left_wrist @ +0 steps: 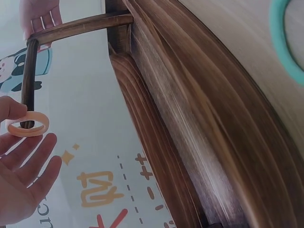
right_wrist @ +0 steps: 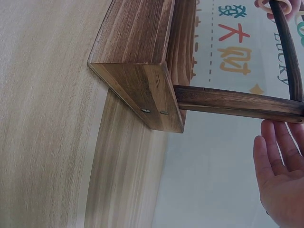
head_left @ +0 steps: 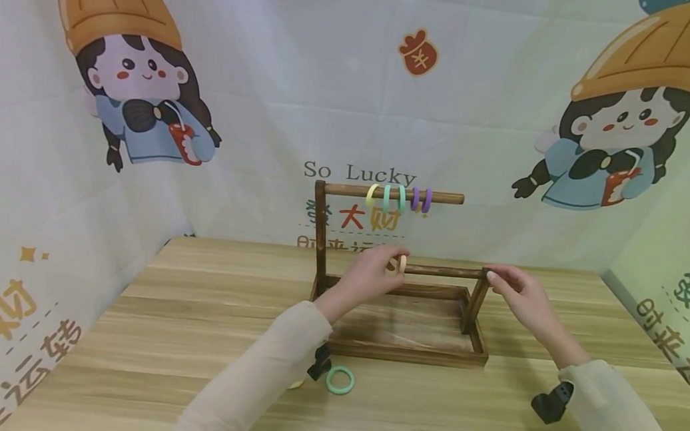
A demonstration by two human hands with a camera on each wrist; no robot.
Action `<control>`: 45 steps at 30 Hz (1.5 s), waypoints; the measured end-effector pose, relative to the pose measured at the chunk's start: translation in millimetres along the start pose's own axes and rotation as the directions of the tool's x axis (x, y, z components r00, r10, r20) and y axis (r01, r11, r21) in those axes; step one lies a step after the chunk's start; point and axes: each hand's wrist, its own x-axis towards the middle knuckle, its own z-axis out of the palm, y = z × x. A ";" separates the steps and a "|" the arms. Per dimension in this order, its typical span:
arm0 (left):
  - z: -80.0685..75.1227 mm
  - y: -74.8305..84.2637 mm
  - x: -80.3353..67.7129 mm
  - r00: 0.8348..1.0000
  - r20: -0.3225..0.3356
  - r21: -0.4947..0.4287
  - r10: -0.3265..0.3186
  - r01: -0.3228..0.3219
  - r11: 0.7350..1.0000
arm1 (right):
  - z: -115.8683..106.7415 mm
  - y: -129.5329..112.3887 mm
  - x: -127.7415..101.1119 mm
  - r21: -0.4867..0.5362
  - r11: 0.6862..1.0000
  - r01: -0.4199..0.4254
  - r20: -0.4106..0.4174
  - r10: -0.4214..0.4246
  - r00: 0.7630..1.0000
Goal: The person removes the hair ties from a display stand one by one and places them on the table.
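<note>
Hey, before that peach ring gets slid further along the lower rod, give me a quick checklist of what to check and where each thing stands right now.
1. Ring held: the left hand pinches the peach ring between thumb and fingers. Ok.
2. Ring on rod: the lower rod passes through it at the rod's free end. Ok.
3. Rack steadied: the right hand has its fingertips at the rod's post end; firmness of contact, cannot tell.
4. Rack seated: the wooden rack sits flat on the table. Ok.
5. Path along the lower rod: bare between both hands. Ok.
6. Stray piece: a green ring lies on the table before the rack, not hung. Not ok.
</note>
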 end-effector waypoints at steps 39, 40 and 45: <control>8.3 -24.9 -47.1 0.995 0.024 -0.173 0.095 -0.090 0.981 | 0.2 1.3 0.9 0.000 1.000 0.002 -0.005 -0.002 1.000; 9.0 -25.1 -48.0 0.995 0.021 -0.160 0.100 -0.095 0.983 | 0.3 1.7 1.1 0.000 1.000 0.004 -0.006 -0.004 1.000; 10.5 -23.8 -53.0 0.994 0.047 -0.122 0.100 -0.094 0.988 | 0.1 0.9 0.6 0.002 1.000 0.020 -0.010 -0.020 1.000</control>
